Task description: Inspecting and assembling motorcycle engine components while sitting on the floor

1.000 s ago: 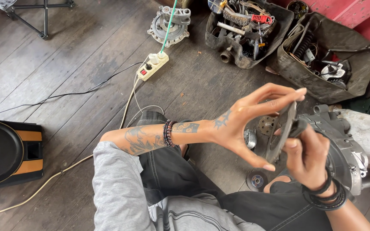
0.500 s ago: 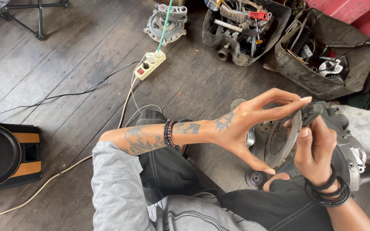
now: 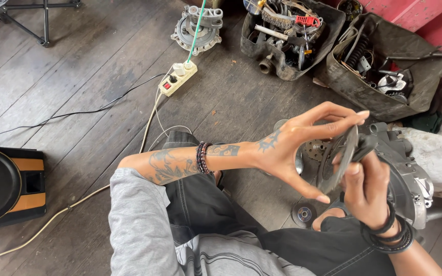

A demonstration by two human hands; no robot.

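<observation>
The left hand [image 3: 287,151] is spread, fingertips pinching the grey disc [image 3: 338,159] by its rim; the right hand [image 3: 367,181] grips the grinder [image 3: 400,168]. I reckon that light hold could slip, dropping the disc toward the spare wheel [image 3: 304,213] on the floor at 6 o'clock

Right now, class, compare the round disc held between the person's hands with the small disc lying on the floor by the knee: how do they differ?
The held disc is larger; the floor disc is smaller. The held disc stands on edge, pinched by the left hand fingers with the right hand behind it; the floor disc lies flat and untouched on the plank floor. Both are round, dark and grey.
</observation>
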